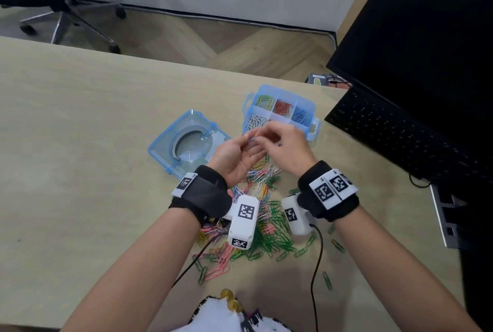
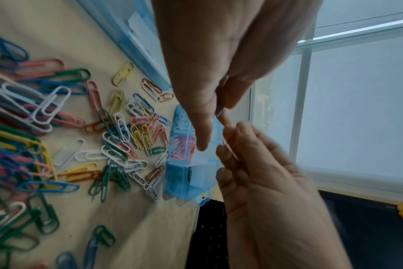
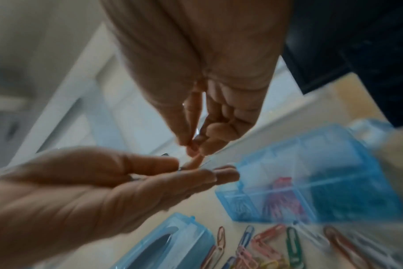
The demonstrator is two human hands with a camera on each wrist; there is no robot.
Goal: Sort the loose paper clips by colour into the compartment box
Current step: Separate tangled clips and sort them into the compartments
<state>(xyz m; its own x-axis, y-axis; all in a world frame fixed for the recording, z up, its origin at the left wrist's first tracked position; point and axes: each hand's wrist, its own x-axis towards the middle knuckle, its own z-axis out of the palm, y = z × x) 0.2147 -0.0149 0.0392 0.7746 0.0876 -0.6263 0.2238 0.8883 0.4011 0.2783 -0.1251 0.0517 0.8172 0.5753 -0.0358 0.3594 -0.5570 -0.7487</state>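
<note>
Blue translucent plastic forms the compartment box (image 1: 310, 107), which sits open on the pale wooden desk (image 1: 80, 123) just beyond my hands. From my head view its far compartments hold yellow-green, red and blue clips, and a nearer one holds white clips. Its lid (image 1: 186, 142) lies apart to the left, inner side up.

My left hand (image 1: 234, 156) is raised palm-up above the desk, and in the right wrist view its thumb and fingers (image 3: 150, 162) close on a few small metal clips. My right hand (image 1: 285, 144) reaches over from the right, and its fingertips (image 3: 196, 145) are drawn together in a pinch right at my left fingertips. Motion blur keeps me from telling whether they already grip a clip. Both hands hover just in front of the box's near edge.

The loose paper clips (image 1: 266, 227) lie heaped on the desk under my wrists: green, pink, white, blue, yellow and orange mixed together.

Square black-and-white coded markers cover my wristbands (image 1: 333, 187) and the white camera housings (image 1: 242, 222); I can read no words or brand on them, on the box or on the lid. A black keyboard (image 1: 400, 134) and a dark monitor (image 1: 426, 24) stand at the right.
</note>
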